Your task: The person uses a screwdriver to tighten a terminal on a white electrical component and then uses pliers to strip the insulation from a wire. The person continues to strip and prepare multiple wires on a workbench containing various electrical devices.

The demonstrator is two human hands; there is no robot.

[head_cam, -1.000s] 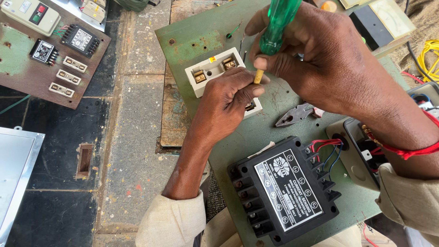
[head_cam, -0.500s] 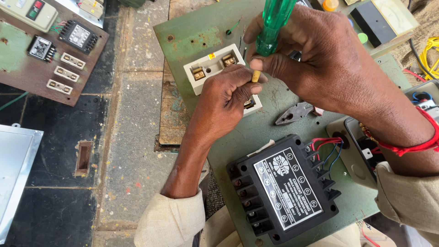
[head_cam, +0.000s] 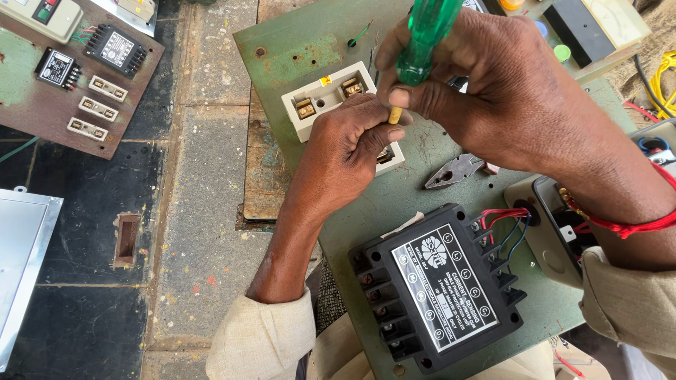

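Note:
My right hand [head_cam: 493,84] grips a screwdriver with a clear green handle [head_cam: 424,32], held upright, its shaft pointing down between my left fingers. My left hand [head_cam: 348,151] rests on a cream-white fuse base [head_cam: 320,105] with brass terminals, pinching the screwdriver's shaft near its yellow collar. The fuse base sits on a green metal panel [head_cam: 296,49]. The screwdriver's tip is hidden by my left hand.
A black relay module [head_cam: 436,295] with red, blue and black wires lies on the panel's near part. Pliers [head_cam: 454,170] lie beside my right hand. A rusty board with small black and white components [head_cam: 70,77] lies far left. Yellow cable [head_cam: 662,81] sits far right.
The view has shifted slightly, and both hands with the screwdriver stay on the fuse base with only small movement.

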